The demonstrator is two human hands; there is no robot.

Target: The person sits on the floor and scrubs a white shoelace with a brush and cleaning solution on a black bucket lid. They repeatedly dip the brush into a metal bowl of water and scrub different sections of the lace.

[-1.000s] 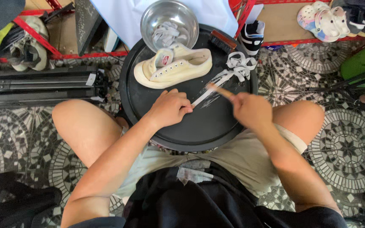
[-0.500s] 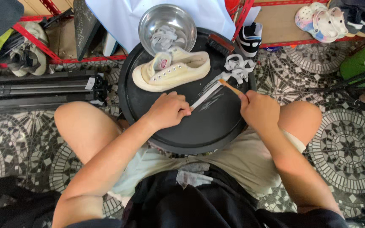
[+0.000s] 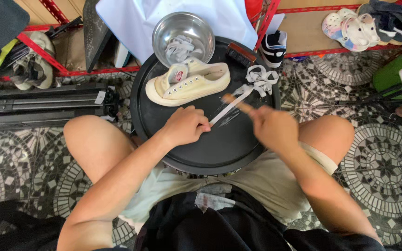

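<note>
Your left hand (image 3: 185,125) pins a flat white shoelace (image 3: 231,104) on the round black tray (image 3: 219,148), below the cream canvas sneaker (image 3: 189,83). Your right hand (image 3: 273,128), fingers closed around a small wooden-handled brush (image 3: 236,102), scrubs it; next, shift along the lace.

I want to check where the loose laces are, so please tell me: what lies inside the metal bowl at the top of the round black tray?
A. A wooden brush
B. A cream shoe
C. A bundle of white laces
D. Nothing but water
C. The metal bowl holds a bundle of white laces, while the cream shoe lies outside it on the black tray.
</note>
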